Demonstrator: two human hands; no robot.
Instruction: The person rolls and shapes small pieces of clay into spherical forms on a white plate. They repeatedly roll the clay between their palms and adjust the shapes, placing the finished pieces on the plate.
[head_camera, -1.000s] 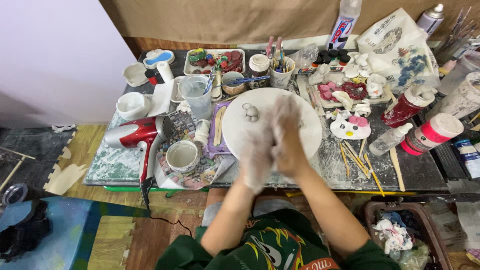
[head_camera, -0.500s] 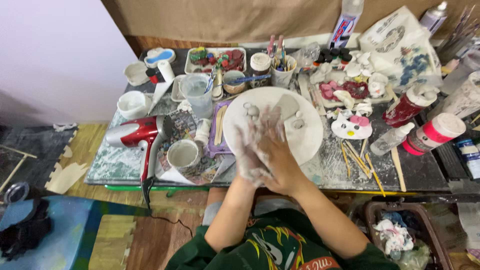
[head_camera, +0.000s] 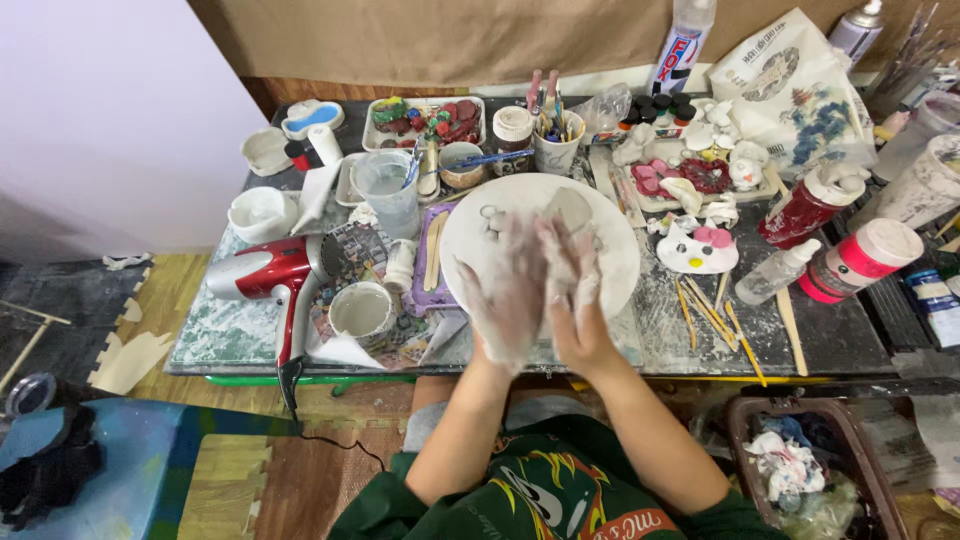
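Over the white plate (head_camera: 610, 240) on the tabletop (head_camera: 850, 330), your left hand (head_camera: 508, 295) and right hand (head_camera: 572, 285) press palm to palm, fingers loosely spread. Half a second ago they overlapped crosswise; now they lie side by side.

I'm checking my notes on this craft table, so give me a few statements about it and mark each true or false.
1. Both hands, left hand and right hand, are pressed together over the round white plate. True.
2. The red hair dryer lies right of the plate. False: it lies to the left.
3. The white cat-face piece lies right of the plate. True.
4. The hands are clean. False: they are coated in whitish material.
5. The brush cup stands beyond the plate. True.
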